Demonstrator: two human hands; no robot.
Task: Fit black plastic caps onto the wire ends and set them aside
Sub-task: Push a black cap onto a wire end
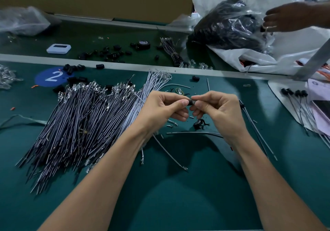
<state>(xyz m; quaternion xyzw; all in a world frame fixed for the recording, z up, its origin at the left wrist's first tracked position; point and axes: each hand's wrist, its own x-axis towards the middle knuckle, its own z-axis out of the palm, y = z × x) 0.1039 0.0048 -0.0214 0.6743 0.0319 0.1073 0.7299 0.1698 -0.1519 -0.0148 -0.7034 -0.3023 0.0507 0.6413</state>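
Two hands meet over the green mat (178,195), and between them sits a small black cap (192,102): the left hand (166,107) pinches one end with thumb and forefinger, and the right hand (212,108) pinches the other with its fingertips, the remaining fingers curled under. Whether a wire end is already inside the cap is hidden by the fingers, so this looks like the fitting step itself or the moment just before it. The next move probably needs a wire end lined up with the cap's opening and pushed home, then laid with the capped wires (294,95) on the white sheet (275,87) at the right. A big pile of wires (85,123) lies just left of the hands. Loose caps (110,52) and a tape roll (144,44) lie on the far strip of the bench, below a brown board, where another person's hand (285,17) reaches into a plastic bag (230,28).
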